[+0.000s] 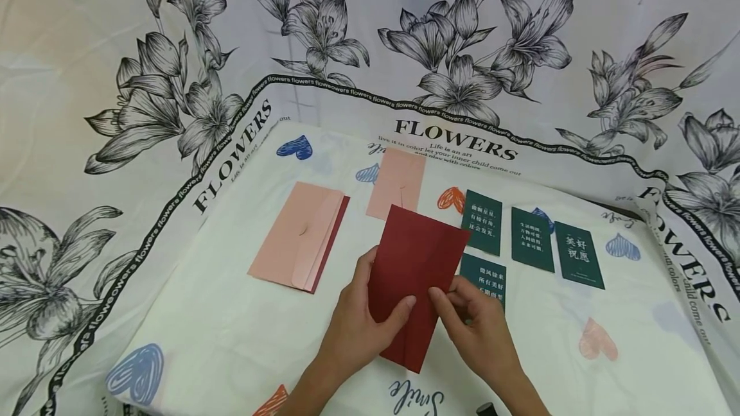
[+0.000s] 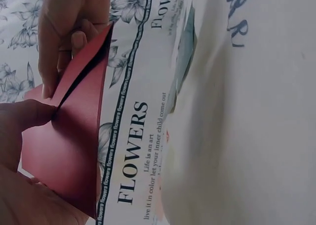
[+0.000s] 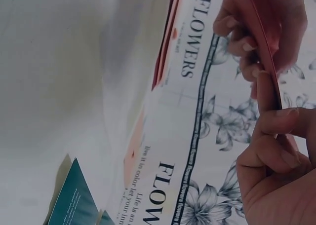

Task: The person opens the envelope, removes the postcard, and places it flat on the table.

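Note:
A dark red envelope (image 1: 419,249) is held up over the table between both hands. My left hand (image 1: 358,326) grips its left side, thumb on the front and fingers behind. At its right edge my right hand (image 1: 482,332) pinches the paper between thumb and curled fingers. The left wrist view shows a dark slit in the red envelope (image 2: 79,136), where one layer of paper stands apart from the other near the thumbs. In the right wrist view the envelope (image 3: 264,42) appears nearly edge-on, with fingers on both faces.
To the left lies a stack of pink envelopes (image 1: 295,230) with a red edge beneath. Another pink envelope (image 1: 399,178) lies behind the held one. Several dark green printed cards (image 1: 533,239) are spread at the right, one partly covered by my right hand. A dark object (image 1: 487,409) shows at the bottom edge.

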The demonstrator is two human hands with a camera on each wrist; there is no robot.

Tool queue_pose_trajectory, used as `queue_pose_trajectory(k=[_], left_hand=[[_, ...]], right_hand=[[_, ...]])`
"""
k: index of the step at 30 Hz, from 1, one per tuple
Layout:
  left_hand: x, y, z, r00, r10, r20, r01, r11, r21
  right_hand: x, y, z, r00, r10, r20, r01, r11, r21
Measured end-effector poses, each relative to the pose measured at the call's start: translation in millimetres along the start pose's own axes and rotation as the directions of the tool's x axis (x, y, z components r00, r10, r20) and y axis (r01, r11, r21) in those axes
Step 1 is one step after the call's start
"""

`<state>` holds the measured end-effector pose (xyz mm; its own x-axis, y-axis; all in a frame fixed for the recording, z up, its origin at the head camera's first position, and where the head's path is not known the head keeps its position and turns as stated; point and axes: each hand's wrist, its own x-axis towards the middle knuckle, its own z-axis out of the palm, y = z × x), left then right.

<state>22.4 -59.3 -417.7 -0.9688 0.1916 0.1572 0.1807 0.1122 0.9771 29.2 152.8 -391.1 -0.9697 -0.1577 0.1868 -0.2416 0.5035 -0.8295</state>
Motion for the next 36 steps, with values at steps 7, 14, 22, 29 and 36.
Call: queue_pose_trajectory(k=[7,14,22,29,36], left_hand=[[-0.9,1.5,-3.5,0.999,-0.039,-0.027,0.039,0.999,-0.020],[3.4,2.3,-13.4,0.999,-0.047,-0.017,0.047,0.999,0.014],[27.8,9.5,-58.8,0.995,-0.063,-0.073,0.074,0.984,0.159],[60.3,3.7,-128.6,0.983,-0.119,-0.140,0.167,0.899,0.404],[79.2,-1.7,-173.7,0.968,-0.186,-0.166,0.247,0.812,0.529]], right_hand=[[-0.2,-0.9,5.3,1.000,-0.022,0.007,0.022,1.000,-0.001],[1.7,-2.3,8.1,0.999,-0.016,0.046,0.015,1.000,0.022],[3.6,-2.9,4.0,0.990,-0.029,0.141,0.014,0.995,0.103],[4.6,-0.6,-1.3,0.984,-0.001,0.179,-0.010,0.998,0.060],[7.6,1.1,-4.0,0.979,0.006,0.204,-0.015,0.999,0.047]])
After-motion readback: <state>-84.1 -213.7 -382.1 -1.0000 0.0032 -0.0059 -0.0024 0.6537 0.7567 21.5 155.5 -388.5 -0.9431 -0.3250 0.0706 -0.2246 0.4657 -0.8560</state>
